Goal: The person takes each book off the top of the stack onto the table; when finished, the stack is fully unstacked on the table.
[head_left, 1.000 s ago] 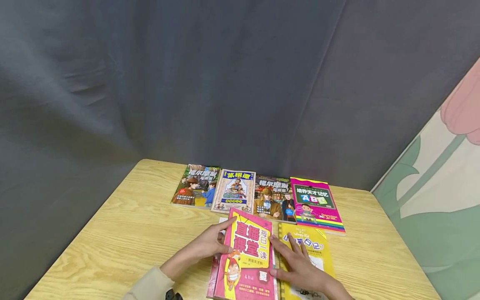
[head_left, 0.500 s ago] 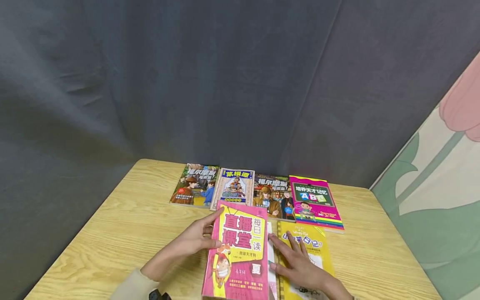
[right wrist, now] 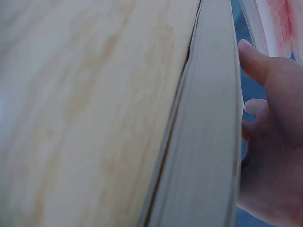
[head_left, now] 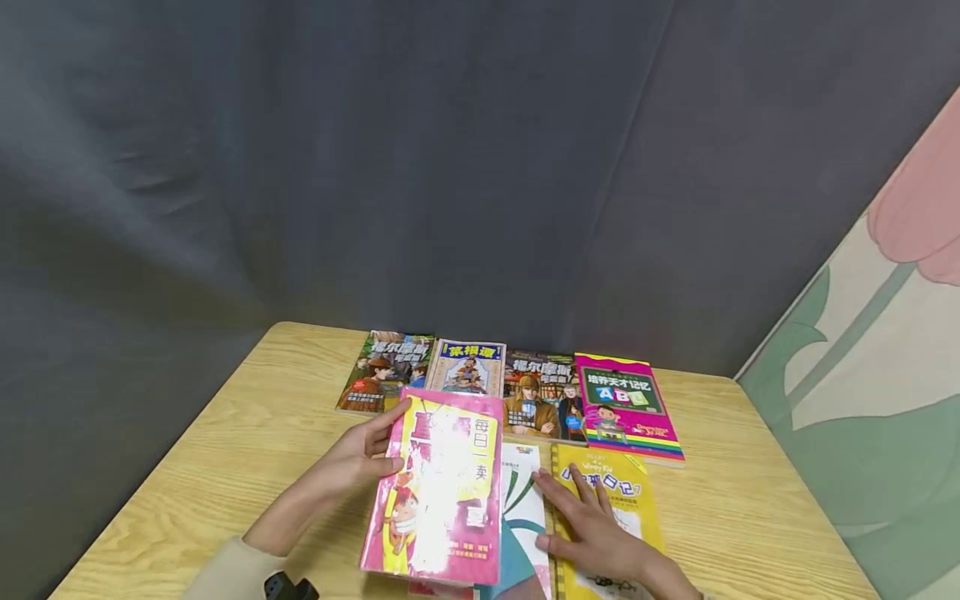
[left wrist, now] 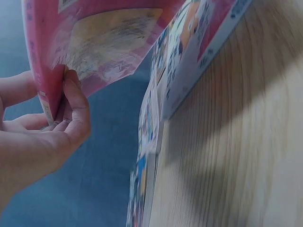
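Note:
My left hand (head_left: pixel 348 462) grips the left edge of a pink book (head_left: pixel 435 533), thumb on the cover. The book is lifted and tilted, with glare across its front. In the left wrist view, the left hand (left wrist: pixel 61 120) pinches the book's spine side. My right hand (head_left: pixel 596 537) rests with extended fingers on a yellow book (head_left: pixel 637 492). Its fingertips reach the edge of a white and teal book (head_left: pixel 517 546), which the pink book partly covers. In the right wrist view, the right hand (right wrist: pixel 279 127) lies along the top of a thick page edge (right wrist: pixel 203 123).
Along the back of the wooden table (head_left: pixel 247 425) lie two dark comic-style books (head_left: pixel 382 371), (head_left: pixel 536 408), a blue and cream book (head_left: pixel 468 367) and a magenta book (head_left: pixel 630 408). A grey curtain (head_left: pixel 450 167) hangs behind them. A floral panel (head_left: pixel 862 408) stands at right.
My left hand has lifted the pink book off the pile and carried it left, uncovering the white and teal book. The right hand has stayed on the yellow book.

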Motion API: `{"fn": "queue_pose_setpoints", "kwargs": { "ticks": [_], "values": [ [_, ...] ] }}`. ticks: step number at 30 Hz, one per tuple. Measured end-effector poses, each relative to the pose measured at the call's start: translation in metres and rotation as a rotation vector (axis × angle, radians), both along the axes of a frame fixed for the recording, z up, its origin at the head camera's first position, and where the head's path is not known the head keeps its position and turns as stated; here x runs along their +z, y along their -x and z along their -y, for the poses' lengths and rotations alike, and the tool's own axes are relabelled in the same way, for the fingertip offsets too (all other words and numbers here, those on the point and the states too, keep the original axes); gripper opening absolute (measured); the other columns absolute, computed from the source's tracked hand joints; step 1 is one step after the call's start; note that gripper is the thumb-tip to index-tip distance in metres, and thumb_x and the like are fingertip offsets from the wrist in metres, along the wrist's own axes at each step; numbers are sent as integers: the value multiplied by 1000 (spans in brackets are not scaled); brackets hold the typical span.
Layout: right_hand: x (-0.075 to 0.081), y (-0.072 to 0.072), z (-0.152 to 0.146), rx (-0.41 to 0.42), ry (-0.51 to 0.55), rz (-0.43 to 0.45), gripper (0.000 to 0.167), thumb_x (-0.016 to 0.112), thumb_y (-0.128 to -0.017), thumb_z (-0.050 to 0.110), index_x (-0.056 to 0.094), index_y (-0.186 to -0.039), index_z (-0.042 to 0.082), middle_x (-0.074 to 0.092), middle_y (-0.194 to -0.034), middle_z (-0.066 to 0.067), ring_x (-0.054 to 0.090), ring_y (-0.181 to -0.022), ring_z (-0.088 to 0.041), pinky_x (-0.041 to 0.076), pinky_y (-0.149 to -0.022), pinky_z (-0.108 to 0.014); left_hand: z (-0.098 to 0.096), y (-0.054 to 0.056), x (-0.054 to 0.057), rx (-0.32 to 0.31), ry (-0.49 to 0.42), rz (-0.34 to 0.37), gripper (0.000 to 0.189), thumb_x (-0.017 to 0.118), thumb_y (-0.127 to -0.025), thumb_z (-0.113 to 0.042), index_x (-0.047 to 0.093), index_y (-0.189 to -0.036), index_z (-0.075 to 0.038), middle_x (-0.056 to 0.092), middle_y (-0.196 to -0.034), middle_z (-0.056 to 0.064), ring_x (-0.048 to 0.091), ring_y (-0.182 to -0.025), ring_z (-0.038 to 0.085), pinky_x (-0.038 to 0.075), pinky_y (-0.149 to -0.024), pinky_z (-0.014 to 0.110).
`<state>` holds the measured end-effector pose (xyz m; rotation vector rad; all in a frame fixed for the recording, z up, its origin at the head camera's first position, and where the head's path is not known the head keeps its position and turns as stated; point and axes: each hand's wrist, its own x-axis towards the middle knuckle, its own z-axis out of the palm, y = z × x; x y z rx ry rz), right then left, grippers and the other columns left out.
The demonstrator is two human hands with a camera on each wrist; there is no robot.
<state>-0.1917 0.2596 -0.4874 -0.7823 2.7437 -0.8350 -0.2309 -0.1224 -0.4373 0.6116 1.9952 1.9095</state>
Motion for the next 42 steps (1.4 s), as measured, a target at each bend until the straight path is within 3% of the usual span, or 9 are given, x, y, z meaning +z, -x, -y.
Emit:
{"fn": "queue_pose_setpoints", "kwargs": {
  "ticks": [12, 22, 32, 38, 42],
  "values": [
    [-6, 4, 1, 2, 25, -9, 71, 58, -94, 43, 28, -153, 17, 25, -158, -10, -3, -142, -50, -8, -100, -76, 57, -12, 4, 119, 19, 114, 81, 63, -91, -9, 15, -156, -15, 28, -150, 25, 47, -122, 28, 48, -93, 29],
    [-5, 2, 3, 5, 28, -2, 72, 58, -93, 45, 30, -152, 15, 26, -157, -11, -3, -141, -51, -9, -99, -76, 94, -8, -14, 54, 52, 109, 80, 59, -93, -6, 8, -155, -7, 28, -145, 35, 51, -117, 24, 52, -90, 33],
    [-4, 2, 3, 0, 22, -32, 72, 59, -93, 44, 31, -152, 14, 27, -157, -11, 0, -141, -51, -8, -100, -75, 102, 3, -32, 10, 111, 164, 80, 57, -93, -8, 5, -153, -1, 30, -144, 36, 52, -118, 29, 49, -93, 34],
    [-3, 1, 3, -3, 25, -16, 72, 59, -93, 45, 32, -151, 13, 27, -157, -12, -1, -141, -52, -7, -100, -76, 100, 13, -42, 56, 181, 195, 69, 53, -96, -9, 14, -153, -1, 39, -140, 32, 54, -116, 30, 49, -90, 34],
    [-3, 1, 3, -6, 20, -18, 72, 59, -92, 45, 32, -151, 14, 27, -157, -12, -1, -141, -52, -7, -100, -76, 98, 18, -44, 54, 238, 189, 64, 50, -98, -7, 17, -152, 0, 40, -139, 33, 55, -115, 32, 50, -89, 35]
  ]
}}
